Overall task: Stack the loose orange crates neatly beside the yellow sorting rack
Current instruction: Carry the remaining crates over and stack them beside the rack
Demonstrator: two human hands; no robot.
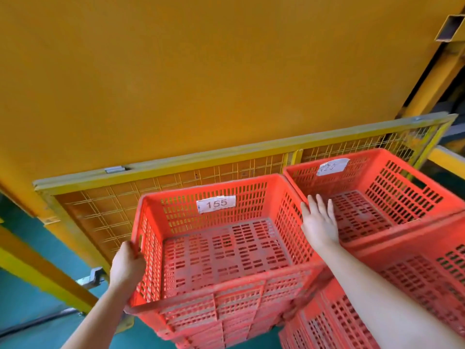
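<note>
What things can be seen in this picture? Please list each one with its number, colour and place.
crate labelled 155: one, orange-red, centre, on top of a stack
second crate: one, orange-red, right of the first, with the rims meeting
lower crates: number unclear, orange-red, under both top crates
paper labels: two, white, one on the far inner wall of each top crate; the right one is unreadable
mesh panel: one, yellow, behind the crates
flat board: one, yellow, above the mesh
floor: teal, lower left
metal fitting: one, grey, lower left
left hand: grips the left rim of the crate labelled 155
right hand: fingers straight, at the rims where the two top crates meet
</note>
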